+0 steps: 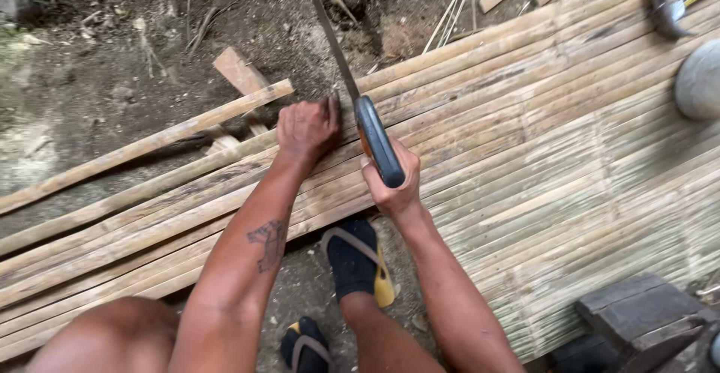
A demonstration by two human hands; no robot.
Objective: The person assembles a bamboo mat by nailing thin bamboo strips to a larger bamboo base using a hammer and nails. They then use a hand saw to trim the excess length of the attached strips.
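Observation:
My right hand (391, 181) grips the dark handle of a handsaw (377, 148). Its thin blade runs up and away across the far edge of a panel of bamboo slats (525, 140). My left hand (306, 127) presses flat on the slats just left of the blade, fingers spread near the cut. Loose bamboo strips (150, 144) stick out to the left beyond the panel. My feet in dark socks and yellow-soled sandals (358, 260) stand under the panel's near edge.
A hammer (670, 9) and a grey round object (699, 80) lie on the panel at the far right. A dark block (637, 317) sits at the lower right. A wooden offcut (240, 73) lies on bare dirt (112, 50) beyond the slats.

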